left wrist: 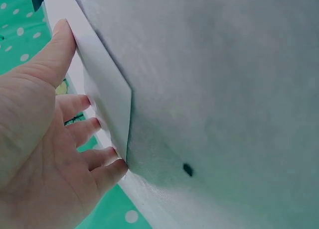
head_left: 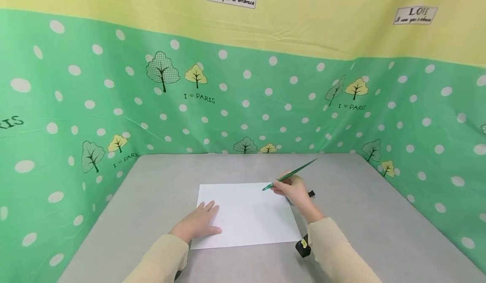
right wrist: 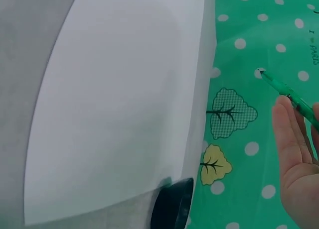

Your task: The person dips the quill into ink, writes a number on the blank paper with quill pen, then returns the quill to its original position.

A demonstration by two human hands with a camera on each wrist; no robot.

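Note:
A white sheet of paper [head_left: 247,215] lies flat on the grey tabletop. My left hand [head_left: 199,222] rests on its left side with fingers spread and straight. The left wrist view shows the thumb and fingertips of that hand [left wrist: 60,129] along the sheet's edge. Over the far right part of the paper, my right hand [head_left: 294,190] pinches a slim, tapering green pen [head_left: 290,175] between thumb and fingers. Its tip points left and appears raised off the sheet in the right wrist view, where the pen [right wrist: 294,99] shows against the cloth.
A black object with a yellow-green label [head_left: 303,248] is by the right sleeve, near the paper's near right corner. A dark rounded object [right wrist: 172,206] overlaps a paper corner in the right wrist view. Green polka-dot cloth [head_left: 243,93] walls the table's back and sides.

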